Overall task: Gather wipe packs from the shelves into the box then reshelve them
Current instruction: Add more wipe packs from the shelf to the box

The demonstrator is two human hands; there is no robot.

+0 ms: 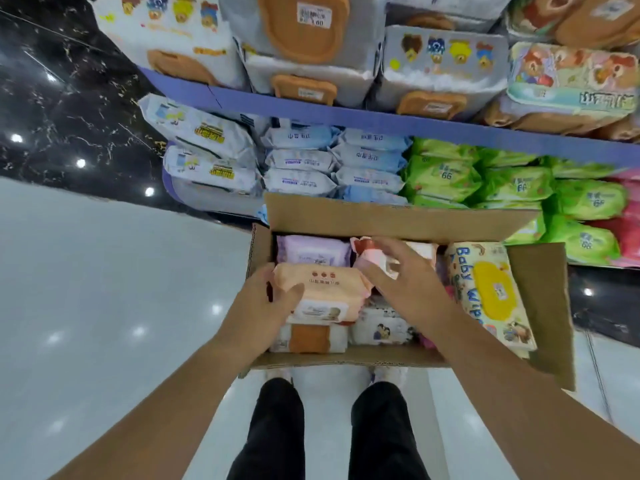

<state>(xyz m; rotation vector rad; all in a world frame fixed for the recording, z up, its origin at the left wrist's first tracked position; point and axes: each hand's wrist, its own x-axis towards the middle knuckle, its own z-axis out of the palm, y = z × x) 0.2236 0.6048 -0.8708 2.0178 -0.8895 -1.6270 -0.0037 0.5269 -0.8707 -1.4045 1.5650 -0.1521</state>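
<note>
Your left hand [273, 296] grips the left end of the peach pack [325, 285]: the thumb lies across the top face and the fingers curl round the end seam. Your right hand [401, 271] holds nothing. Its fingers are spread and fairly straight over the pink pack [363, 245], and its thumb points toward the right end of the peach pack, just beside it.

The peach pack rests on top of the other packs in the near left part of the box [398, 216]. Its long axis runs left to right, across your body. The left hand is therefore at one end, and the free end lies immediately near and left of the right hand. That end is the likely second grip point. Bringing the right hand a short way toward you should put one hand at each end.

A purple pack [311, 252] lies just beyond the peach pack. A tall pack with a yellow lid [488, 289] stands against the right wall. The box looks almost full, so this is probably a late stage of gathering or the first lift for reshelving; which one cannot be told.

The shelves [346, 114] stand directly beyond the far flap and are stocked with white, blue and green packs [443, 178].
</note>
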